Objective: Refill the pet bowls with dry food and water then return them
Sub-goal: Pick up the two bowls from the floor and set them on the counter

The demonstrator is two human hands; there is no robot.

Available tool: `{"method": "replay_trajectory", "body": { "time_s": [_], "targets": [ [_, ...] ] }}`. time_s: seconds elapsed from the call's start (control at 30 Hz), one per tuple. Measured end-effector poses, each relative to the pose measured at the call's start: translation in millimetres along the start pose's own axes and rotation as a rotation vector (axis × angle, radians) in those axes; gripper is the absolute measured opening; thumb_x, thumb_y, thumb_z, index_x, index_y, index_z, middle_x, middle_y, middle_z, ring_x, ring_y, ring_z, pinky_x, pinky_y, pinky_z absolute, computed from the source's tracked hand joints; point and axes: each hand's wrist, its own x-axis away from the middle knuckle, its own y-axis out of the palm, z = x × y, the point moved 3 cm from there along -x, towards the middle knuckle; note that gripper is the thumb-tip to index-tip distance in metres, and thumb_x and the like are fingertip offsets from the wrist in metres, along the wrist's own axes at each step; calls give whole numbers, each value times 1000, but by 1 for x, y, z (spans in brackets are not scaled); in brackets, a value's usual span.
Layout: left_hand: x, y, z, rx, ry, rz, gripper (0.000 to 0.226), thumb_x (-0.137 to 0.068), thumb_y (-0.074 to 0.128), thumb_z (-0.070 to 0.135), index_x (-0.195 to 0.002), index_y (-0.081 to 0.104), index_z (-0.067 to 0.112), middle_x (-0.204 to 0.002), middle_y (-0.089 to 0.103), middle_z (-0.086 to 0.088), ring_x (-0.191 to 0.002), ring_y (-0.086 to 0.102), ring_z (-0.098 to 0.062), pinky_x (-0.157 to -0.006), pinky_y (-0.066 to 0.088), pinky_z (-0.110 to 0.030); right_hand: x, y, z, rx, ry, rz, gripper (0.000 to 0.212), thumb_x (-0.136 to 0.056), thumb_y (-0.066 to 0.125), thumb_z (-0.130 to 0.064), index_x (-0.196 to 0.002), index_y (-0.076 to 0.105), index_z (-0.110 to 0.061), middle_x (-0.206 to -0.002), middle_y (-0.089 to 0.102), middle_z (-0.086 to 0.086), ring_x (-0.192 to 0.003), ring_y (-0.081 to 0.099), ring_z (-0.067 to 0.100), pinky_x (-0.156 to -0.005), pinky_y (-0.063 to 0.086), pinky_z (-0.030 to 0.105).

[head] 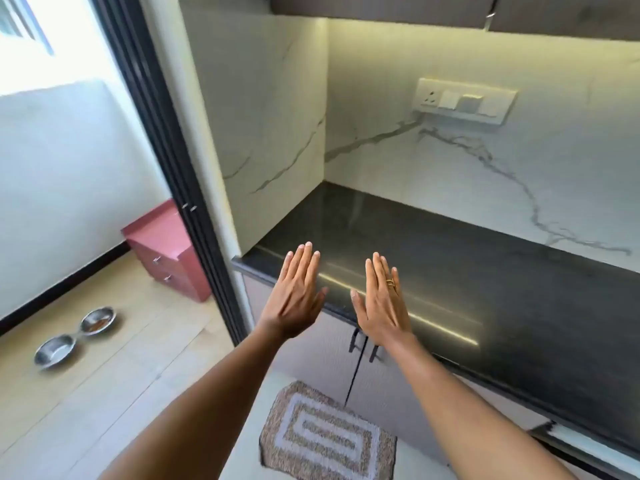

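Far to the left, on the pale floor beyond the dark sliding-door frame, lay the pet bowls: two shiny steel dishes joined as a pair, their long axis running from near-left to far-right; the farther dish held a thin brown remnant of food, the nearer dish looked empty, though water could not be ruled out; a pink drawer unit stood just beyond them. The left hand hovered flat and held nothing, fingers pressed together, above the near edge of the black countertop; the right hand, ring on one finger, was equally flat and unladen. The bowls lay well apart, down and to the left; the left hand was judged the nearer for the pick-up.
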Motion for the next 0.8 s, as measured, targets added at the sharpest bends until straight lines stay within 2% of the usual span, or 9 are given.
{"method": "replay_trajectory", "body": {
  "time_s": [0.2,0.37,0.43,0.63,0.8],
  "targets": [
    [76,15,-80,-93,-195,-74,71,-103,31,45,-157,19,1,-165,13,-20,-155,8,-31,-126,12,-49,-14,59,-86,-31,-148,-172,76,-106,21,-48,-167,8,-4,-175,-1,17,-164,-1,27,-134,1,47],
    [140,16,-161,-86,-316,-160,69,-104,30,45,-156,22,-1,-164,17,-21,-154,13,-33,-124,18,-50,-29,114,-171,-68,-254,-319,73,-111,29,-44,-167,4,-5,-176,-5,16,-164,-5,25,-133,-4,41],
    [167,16,-193,-96,-352,-183,69,-103,31,44,-154,27,-3,-162,24,-23,-153,20,-35,-124,22,-51,-30,133,-204,-76,-287,-388,72,-112,31,-43,-168,5,-5,-176,-5,16,-164,-5,25,-132,-3,39],
    [238,3,-296,-107,-553,-259,68,-99,36,42,-150,39,-3,-156,38,-25,-144,40,-37,-119,32,-51,-58,189,-315,-103,-410,-497,67,-111,35,-40,-166,18,-6,-176,2,18,-164,2,27,-134,3,43],
    [280,-13,-361,-106,-716,-251,67,-97,33,41,-147,42,-3,-151,45,-25,-133,51,-39,-110,43,-51,-82,226,-388,-78,-508,-564,57,-110,41,-37,-158,33,-9,-175,9,21,-163,13,31,-133,11,49]
  ]
}}
